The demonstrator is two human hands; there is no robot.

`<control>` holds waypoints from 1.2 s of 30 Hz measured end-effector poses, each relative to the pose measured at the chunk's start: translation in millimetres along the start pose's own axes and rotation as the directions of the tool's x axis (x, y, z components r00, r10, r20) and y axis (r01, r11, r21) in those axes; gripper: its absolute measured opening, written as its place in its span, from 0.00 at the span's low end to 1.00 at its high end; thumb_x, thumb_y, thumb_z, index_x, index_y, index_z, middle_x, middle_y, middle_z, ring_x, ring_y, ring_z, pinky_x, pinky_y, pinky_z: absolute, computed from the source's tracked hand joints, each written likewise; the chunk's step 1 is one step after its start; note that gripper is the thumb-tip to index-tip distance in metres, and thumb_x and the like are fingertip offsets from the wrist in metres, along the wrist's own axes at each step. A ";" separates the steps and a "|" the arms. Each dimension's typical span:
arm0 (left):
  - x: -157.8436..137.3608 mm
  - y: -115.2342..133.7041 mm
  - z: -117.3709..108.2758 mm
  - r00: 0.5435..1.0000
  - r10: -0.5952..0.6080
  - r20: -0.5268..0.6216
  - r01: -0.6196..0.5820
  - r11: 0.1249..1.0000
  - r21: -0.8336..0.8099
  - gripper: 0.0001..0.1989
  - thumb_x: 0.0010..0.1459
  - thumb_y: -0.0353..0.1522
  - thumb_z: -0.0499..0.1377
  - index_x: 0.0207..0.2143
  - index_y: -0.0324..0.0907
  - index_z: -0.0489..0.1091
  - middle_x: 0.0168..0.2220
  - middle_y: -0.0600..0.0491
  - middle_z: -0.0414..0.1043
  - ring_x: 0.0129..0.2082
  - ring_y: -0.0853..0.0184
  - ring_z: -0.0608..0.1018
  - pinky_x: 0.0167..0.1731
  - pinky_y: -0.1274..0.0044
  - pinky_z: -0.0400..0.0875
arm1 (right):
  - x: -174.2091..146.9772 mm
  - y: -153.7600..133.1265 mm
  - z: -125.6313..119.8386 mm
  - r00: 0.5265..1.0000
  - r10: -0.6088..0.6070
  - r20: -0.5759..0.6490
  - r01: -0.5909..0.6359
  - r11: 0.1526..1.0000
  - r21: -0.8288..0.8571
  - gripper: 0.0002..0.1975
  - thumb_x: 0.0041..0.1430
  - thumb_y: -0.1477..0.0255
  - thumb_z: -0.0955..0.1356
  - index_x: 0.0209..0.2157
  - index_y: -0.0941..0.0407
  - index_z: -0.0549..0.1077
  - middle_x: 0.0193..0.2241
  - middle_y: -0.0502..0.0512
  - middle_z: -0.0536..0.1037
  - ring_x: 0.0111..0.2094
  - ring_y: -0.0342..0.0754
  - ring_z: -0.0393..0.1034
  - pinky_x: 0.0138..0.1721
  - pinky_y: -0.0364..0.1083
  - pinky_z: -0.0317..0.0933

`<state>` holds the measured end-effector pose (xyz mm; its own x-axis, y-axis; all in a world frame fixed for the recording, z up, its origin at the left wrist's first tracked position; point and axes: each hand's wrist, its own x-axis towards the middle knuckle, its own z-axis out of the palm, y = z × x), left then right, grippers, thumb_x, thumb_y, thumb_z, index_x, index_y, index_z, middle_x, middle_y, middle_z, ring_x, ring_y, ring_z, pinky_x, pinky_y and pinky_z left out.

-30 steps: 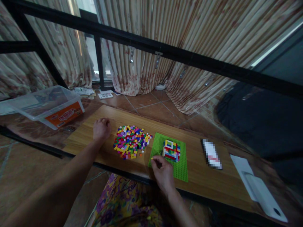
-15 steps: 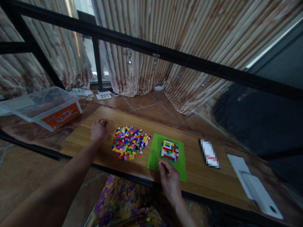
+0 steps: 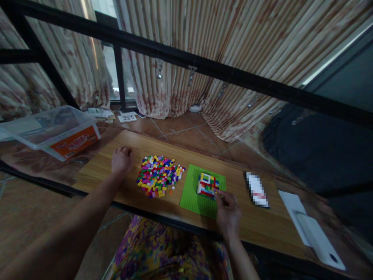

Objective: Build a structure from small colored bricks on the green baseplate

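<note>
My right hand (image 3: 229, 212) reaches over the right side of the green baseplate (image 3: 189, 196), thumb and fingers pinched on a small yellow toy brick (image 3: 216, 191). That brick is at the near right corner of a low structure of red, white, yellow and blue bricks (image 3: 206, 186) standing on the baseplate; whether it touches the structure I cannot tell. My left hand (image 3: 122, 159) rests on the wooden tabletop with its fingers curled in, and nothing shows in it. Just right of it spreads a loose pile of small multicoloured bricks (image 3: 159, 175).
At the far left stands a clear plastic tub (image 3: 72, 128) with an orange label. Right of the baseplate lies a blurred-out flat object (image 3: 258, 189), and beyond it a white object (image 3: 319, 237). A black rail (image 3: 186, 62) crosses in front of the curtains.
My right hand has moved right and slightly away from me with the yellow brick, from the structure's near left corner to its near right corner. My left hand has hardly moved.
</note>
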<state>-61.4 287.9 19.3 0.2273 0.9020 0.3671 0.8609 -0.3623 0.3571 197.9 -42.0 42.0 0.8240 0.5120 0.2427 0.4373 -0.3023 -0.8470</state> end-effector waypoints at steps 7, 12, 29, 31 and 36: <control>-0.8 0.5 -1.6 1.000 0.015 -0.002 -0.015 0.999 0.035 0.17 0.56 0.32 0.48 0.41 0.39 0.73 0.46 0.43 0.74 0.47 0.54 0.73 0.49 0.66 0.64 | 7.1 0.5 10.4 0.999 0.018 0.049 -0.021 0.998 0.054 0.15 0.53 0.59 0.67 0.34 0.56 0.78 0.37 0.59 0.80 0.39 0.52 0.74 0.43 0.51 0.65; -0.1 -0.7 -0.6 1.000 0.016 0.012 -0.016 1.000 0.018 0.17 0.57 0.32 0.48 0.42 0.37 0.73 0.46 0.42 0.74 0.48 0.54 0.73 0.51 0.66 0.63 | 9.0 -2.3 11.1 0.997 0.013 0.077 -0.010 0.999 -0.036 0.14 0.55 0.61 0.66 0.33 0.56 0.78 0.36 0.59 0.80 0.38 0.52 0.74 0.44 0.51 0.64; 1.7 -1.9 1.3 1.000 0.003 0.017 -0.003 1.000 -0.004 0.17 0.57 0.32 0.48 0.41 0.37 0.74 0.46 0.42 0.74 0.47 0.54 0.73 0.51 0.66 0.63 | 8.1 -8.6 11.6 0.998 -0.011 0.061 0.024 0.976 -0.218 0.16 0.56 0.61 0.63 0.33 0.56 0.78 0.34 0.60 0.81 0.35 0.54 0.74 0.38 0.49 0.63; 1.6 -1.4 0.9 1.000 0.002 0.018 -0.002 1.000 -0.014 0.17 0.57 0.32 0.48 0.42 0.37 0.74 0.46 0.41 0.74 0.48 0.53 0.73 0.52 0.65 0.63 | 8.1 -7.9 12.0 0.998 -0.023 0.066 0.038 0.972 -0.233 0.17 0.56 0.61 0.62 0.33 0.57 0.77 0.34 0.60 0.81 0.35 0.54 0.74 0.38 0.49 0.63; 0.2 -0.4 0.2 1.000 -0.017 0.014 0.018 1.000 -0.022 0.16 0.57 0.31 0.49 0.42 0.37 0.74 0.47 0.41 0.74 0.49 0.53 0.72 0.51 0.64 0.64 | 6.5 -6.4 13.8 0.995 -0.067 0.073 0.085 0.954 -0.289 0.18 0.57 0.62 0.61 0.33 0.58 0.77 0.34 0.61 0.80 0.34 0.53 0.74 0.39 0.50 0.63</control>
<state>-61.6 288.2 19.0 0.2188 0.9113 0.3488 0.8544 -0.3516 0.3826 195.5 -25.7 42.5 0.7644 0.5886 0.2631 0.5911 -0.4769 -0.6505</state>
